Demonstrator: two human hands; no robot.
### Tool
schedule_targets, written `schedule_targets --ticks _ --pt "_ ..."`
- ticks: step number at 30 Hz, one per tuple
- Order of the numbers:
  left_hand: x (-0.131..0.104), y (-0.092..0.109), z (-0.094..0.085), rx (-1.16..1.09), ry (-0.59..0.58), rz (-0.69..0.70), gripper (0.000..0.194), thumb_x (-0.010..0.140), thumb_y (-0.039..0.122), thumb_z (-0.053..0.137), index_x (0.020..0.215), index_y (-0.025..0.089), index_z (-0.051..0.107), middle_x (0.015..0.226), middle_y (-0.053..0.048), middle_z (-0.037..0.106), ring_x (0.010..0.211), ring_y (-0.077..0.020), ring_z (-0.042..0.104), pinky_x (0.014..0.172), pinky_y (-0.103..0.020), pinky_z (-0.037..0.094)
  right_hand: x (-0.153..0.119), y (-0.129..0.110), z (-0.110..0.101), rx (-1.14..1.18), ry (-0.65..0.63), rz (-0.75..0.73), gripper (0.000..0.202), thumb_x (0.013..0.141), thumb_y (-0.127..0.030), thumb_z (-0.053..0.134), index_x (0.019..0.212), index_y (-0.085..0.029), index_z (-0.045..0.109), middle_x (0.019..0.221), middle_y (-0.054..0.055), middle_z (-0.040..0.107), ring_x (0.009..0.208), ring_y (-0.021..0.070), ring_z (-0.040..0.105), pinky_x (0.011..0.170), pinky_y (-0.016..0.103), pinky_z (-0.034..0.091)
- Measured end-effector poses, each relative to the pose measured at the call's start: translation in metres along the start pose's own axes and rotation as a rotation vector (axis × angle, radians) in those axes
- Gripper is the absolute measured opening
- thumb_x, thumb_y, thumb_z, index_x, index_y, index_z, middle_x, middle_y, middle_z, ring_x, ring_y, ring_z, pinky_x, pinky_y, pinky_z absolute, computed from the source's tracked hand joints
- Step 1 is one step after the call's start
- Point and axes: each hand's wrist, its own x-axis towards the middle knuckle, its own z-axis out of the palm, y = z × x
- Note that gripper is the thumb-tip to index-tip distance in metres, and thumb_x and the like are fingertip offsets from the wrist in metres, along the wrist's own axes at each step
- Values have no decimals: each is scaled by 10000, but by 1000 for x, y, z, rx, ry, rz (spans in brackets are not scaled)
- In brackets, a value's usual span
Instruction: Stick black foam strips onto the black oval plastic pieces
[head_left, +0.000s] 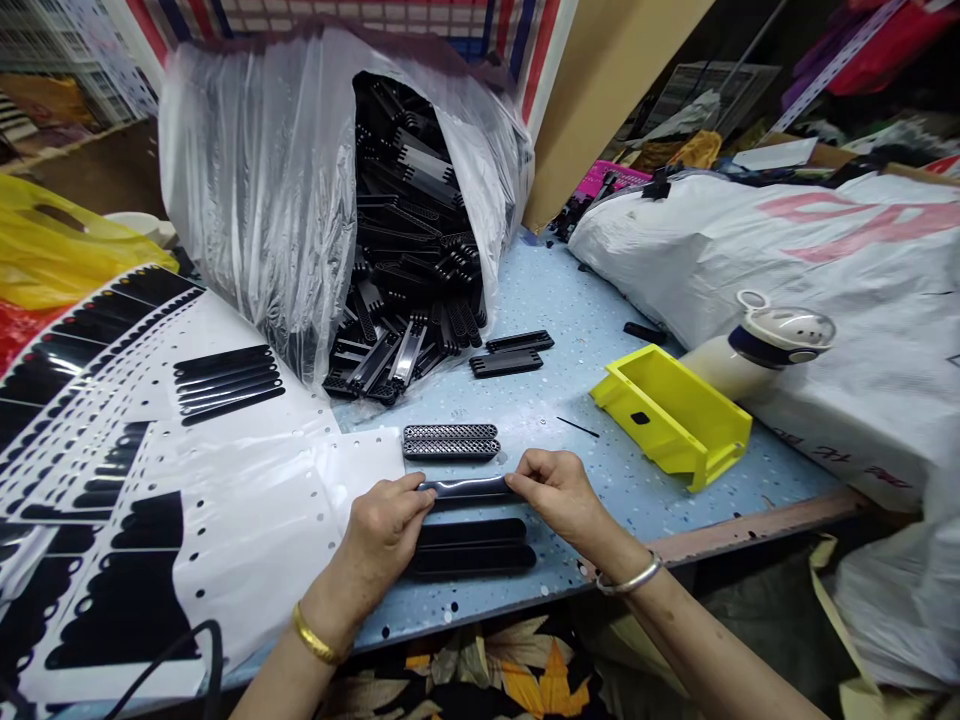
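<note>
"What's the counter (577, 310) like?"
"Light blue and speckled, with a brownish front edge (750, 525)."
"And behind it?"
"A plain tan board (611, 90), looking slanted, beside a striped sheet (541, 60) in red, white and blue."
"The sides?"
"A wire rack (45, 45) upper left, a perforated post (840, 65) upper right."
"Light?"
"Bright on the counter, dim at back right."

The table (540, 285) was pale blue with dark and white specks. The bin (667, 450) at three o'clock was bright yellow. Near six, the slim strip (466, 489) was shiny black; lower, the cloth (555, 680) had orange and beige leaves on black. The bangle (317, 636) at seven was gold, the bracelet (634, 580) between four and five silver.
</note>
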Motion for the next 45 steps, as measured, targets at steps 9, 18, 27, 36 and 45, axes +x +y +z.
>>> schedule_targets --ticks 9,18,27,36,45 --pt "-2 -3 0 -11 -13 -9 184 916 161 563 877 193 740 916 -102 779 762 -184 750 668 -280 642 -1 3 1 -160 24 -102 260 688 -309 513 465 -224 409 445 -42 399 469 122 384 475 253 291" --pt "0 0 -1 -4 -15 -9 195 919 162 556 867 181 744 911 -112 781 749 -194 751 658 -292 645 -4 2 0 -341 55 -213 270 715 -266 507 496 -228 354 482 -25 404 488 132 386 509 267 281" --pt "0 0 -1 -1 -12 -1 199 914 152 554 864 195 742 914 -91 781 738 -183 749 654 -285 645 -9 2 3 -403 89 -290 279 737 -252 486 531 -233 300 504 -15 410 489 132 362 524 288 277" --pt "1 -1 -1 -18 -21 4 212 911 137 545 859 195 742 909 -83 781 725 -178 747 636 -274 639 -7 4 -2 -397 57 -232 265 746 -276 494 516 -224 372 477 -22 425 490 128 402 480 251 300" --pt "2 1 -1 -18 -15 -14 214 923 163 543 843 191 740 908 -92 782 718 -184 747 633 -287 643 -5 6 -1 -407 22 -214 263 740 -246 498 509 -224 374 493 -21 435 492 135 429 498 257 311"
